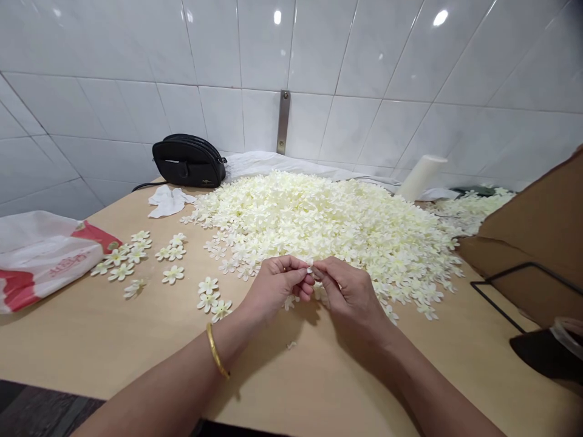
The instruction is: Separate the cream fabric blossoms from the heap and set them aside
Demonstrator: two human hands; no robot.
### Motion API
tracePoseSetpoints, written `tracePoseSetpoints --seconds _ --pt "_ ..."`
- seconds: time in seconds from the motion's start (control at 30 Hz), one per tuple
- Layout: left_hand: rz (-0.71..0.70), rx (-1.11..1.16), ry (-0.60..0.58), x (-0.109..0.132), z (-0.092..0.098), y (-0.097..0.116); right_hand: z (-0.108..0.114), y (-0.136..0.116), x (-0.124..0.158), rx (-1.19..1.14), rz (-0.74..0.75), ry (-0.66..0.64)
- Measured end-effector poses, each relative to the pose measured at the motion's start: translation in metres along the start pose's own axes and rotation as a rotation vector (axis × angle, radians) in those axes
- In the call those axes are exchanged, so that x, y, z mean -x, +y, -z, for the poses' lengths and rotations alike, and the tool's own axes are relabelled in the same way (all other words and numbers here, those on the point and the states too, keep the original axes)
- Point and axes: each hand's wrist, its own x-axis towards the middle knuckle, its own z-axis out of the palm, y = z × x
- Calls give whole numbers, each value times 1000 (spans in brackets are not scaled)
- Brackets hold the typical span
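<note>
Both hands meet at the front edge of a large heap of cream-white artificial flowers (319,212). My left hand (285,279) is closed in a pinch, thumb against the fingers, on a small whitish piece (310,270) that looks like part of a flower. From the other side, my right hand (348,288) pinches the same piece between thumb and fingertips. The fingers mostly cover it, so its full shape is hidden. Below the hands, a tiny white scrap (291,345) lies on the table.
Loose flowers (173,274) lie in small groups on the left of the wooden table (150,340). Around them are a red-and-white plastic bag (40,261), a crumpled tissue (168,200) and a black bag (189,161). A white roll (421,177) and brown cardboard (532,237) stand right.
</note>
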Motion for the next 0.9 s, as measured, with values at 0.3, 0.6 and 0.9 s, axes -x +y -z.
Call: tracePoseSetpoints --seconds 0.3,0.6,0.9 --pt "15 27 -27 0 1 -1 3 -1 -1 -155 -197 -35" --pt "20 -14 -8 1 -2 1 4 -3 -2 -133 -191 -38" --pt "20 -45 -9 3 -2 2 4 -2 0 -96 -151 -36"
